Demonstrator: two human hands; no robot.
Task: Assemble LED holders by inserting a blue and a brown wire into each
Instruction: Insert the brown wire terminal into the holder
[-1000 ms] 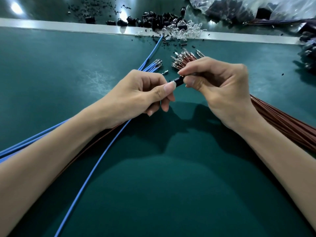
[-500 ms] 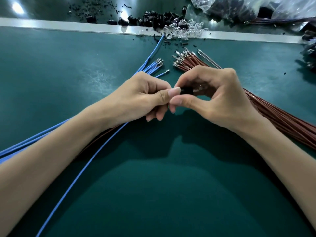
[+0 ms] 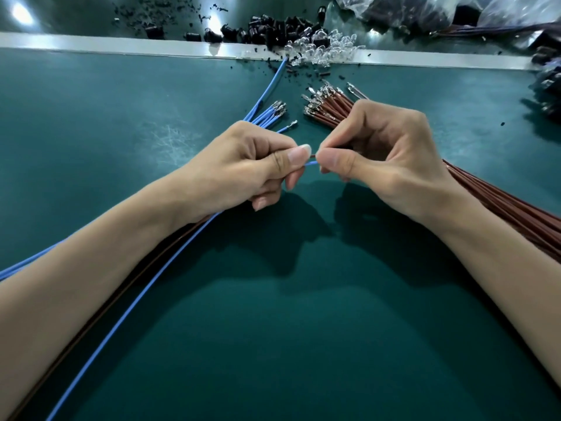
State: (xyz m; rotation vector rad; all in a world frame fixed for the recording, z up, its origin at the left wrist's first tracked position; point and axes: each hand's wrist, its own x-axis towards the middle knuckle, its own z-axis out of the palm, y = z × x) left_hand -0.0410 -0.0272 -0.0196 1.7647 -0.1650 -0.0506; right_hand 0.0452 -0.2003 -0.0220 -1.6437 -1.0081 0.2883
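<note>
My left hand (image 3: 258,168) and my right hand (image 3: 385,159) meet fingertip to fingertip above the green mat. Between them a short stretch of a blue wire (image 3: 311,163) and a brown wire shows, pinched by both thumbs and forefingers. The blue wire (image 3: 127,317) and a brown wire (image 3: 91,326) trail from under my left hand toward the lower left. The black LED holder is hidden inside my right fingers. A bundle of blue wires (image 3: 267,115) with metal terminals lies behind my left hand. A bundle of brown wires (image 3: 324,109) fans out behind my right hand.
Black LED holders (image 3: 273,28) and clear LEDs (image 3: 324,50) are piled along a white strip (image 3: 121,45) at the back. Plastic bags (image 3: 425,10) sit at the back right. Small black crumbs dot the mat near the strip.
Both hands have drawn nearer to me and lower. The black holder seen between the fingertips earlier is now covered by my right fingers; a short piece of blue and brown wire shows in the gap.
</note>
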